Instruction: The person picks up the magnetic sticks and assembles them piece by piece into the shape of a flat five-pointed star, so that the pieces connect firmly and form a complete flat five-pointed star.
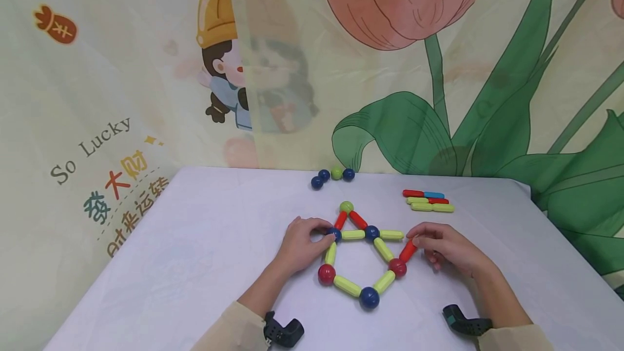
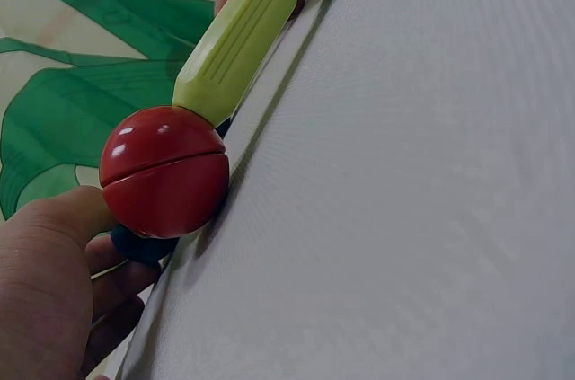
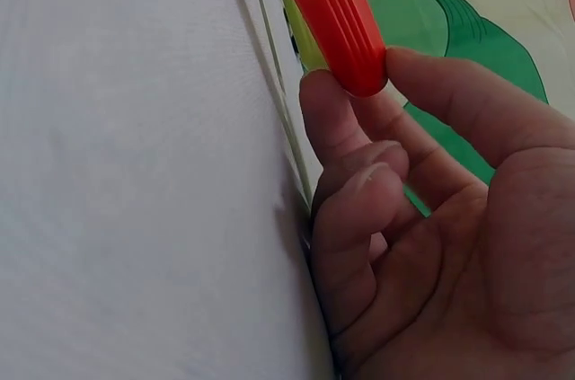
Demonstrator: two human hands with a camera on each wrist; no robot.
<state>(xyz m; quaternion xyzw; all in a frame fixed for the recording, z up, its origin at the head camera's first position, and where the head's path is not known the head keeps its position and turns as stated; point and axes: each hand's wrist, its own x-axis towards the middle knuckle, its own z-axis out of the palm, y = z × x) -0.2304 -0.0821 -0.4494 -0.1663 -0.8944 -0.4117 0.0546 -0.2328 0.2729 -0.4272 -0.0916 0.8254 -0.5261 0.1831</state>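
Note:
A ring of yellow-green rods (image 1: 347, 286) and balls lies on the table, with two red rods meeting at a green ball (image 1: 346, 207) at its far side. My left hand (image 1: 304, 245) pinches the blue ball (image 1: 335, 234) at the ring's far-left corner. Below it sits a red ball (image 2: 166, 173), large in the left wrist view. With thumb and fingertips, my right hand (image 1: 453, 248) pinches the outer end of a red rod (image 3: 337, 21). That rod's other end meets the right-hand red ball (image 1: 397, 268). Beside it, a yellow-green rod (image 1: 391, 235) sticks out from another blue ball (image 1: 372, 232).
Several loose balls, blue ones (image 1: 317, 182) and a green one (image 1: 336, 173), lie at the table's back edge. Spare rods (image 1: 431, 207) in red, blue and yellow-green lie at the back right. A printed cloth (image 1: 283, 58) hangs behind the white table (image 1: 219, 221).

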